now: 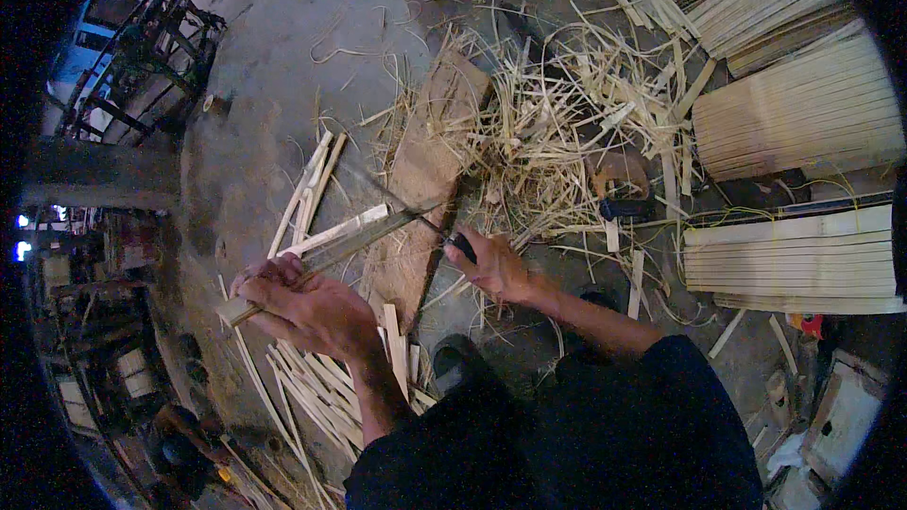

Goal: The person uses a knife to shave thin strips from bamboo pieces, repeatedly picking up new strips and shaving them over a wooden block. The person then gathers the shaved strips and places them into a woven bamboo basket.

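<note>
Left hand: the left hand [304, 307] was seen clamped around the near end of a pale bamboo strip [331, 247], fingers curled over it and knuckles turned up.
Right hand: the right hand [496, 264] was closed on the dark handle of a knife [416, 217], with the thin blade carried leftward and away from the handle.
Gap between hands: the 2 hands were held apart, left one lower left, right one to the right of centre; strip and blade filled the space between them.
Strip axis: the long axis of the strip was laid on a diagonal, rising from the left hand toward the upper right, where it met the blade.
Blade and strip: the blade appeared to lie against the strip at a shallow angle; whether the edge had bitten in could not be told.
Nearer hand: the strip's held end was at the left hand; the free end was nearer the right hand.
Support: a worn wooden plank [425, 179] was lying under the far end of the strip, its length running away from the person.
Near surroundings: cut slats [312, 378] were scattered under the left forearm, and a heap of shavings [557, 123] was spread beyond the plank.
Farther out: 3 or more bundles of stacked splints [794, 264] were lying at the right.
</note>
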Demonstrator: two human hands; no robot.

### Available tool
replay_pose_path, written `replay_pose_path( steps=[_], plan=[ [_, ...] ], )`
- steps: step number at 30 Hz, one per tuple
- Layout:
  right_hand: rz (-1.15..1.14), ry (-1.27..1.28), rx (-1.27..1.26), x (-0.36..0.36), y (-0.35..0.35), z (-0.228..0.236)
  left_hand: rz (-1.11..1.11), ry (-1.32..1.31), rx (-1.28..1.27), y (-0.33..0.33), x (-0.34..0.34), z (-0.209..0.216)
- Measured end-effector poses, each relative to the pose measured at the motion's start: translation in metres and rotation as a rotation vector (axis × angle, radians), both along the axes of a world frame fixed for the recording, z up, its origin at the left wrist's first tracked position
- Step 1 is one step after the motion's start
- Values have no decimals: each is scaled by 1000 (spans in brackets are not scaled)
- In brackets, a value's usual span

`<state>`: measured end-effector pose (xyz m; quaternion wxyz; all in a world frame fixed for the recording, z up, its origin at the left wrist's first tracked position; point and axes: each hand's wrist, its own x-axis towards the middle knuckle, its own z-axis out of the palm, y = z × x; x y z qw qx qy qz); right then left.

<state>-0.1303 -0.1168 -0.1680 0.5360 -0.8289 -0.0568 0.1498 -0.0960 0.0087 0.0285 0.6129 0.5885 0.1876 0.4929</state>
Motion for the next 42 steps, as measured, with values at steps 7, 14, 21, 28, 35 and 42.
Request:
replay_pose_path(
  steps=[7, 14, 21, 28, 35, 42],
  plan=[
    [227, -124, 212, 0, 2, 89, -65, 34, 325, 55, -12, -43],
    [-100, -99, -6, 4, 0, 2, -165, -54, 7, 26, 1, -14],
    [-68, -106, -52, 7, -20, -33, 0, -80, -64, 4, 13, 1],
    [140, -91, 103, -8, 7, 75, 102, 98, 217, 31, -2, -18],
    [68, -185, 97, -3, 10, 42, 152, 332, 415, 66, -13, -39],
    [119, 7, -83, -5, 3, 34, 260, 205, 271, 44, 8, -21]
  ],
)
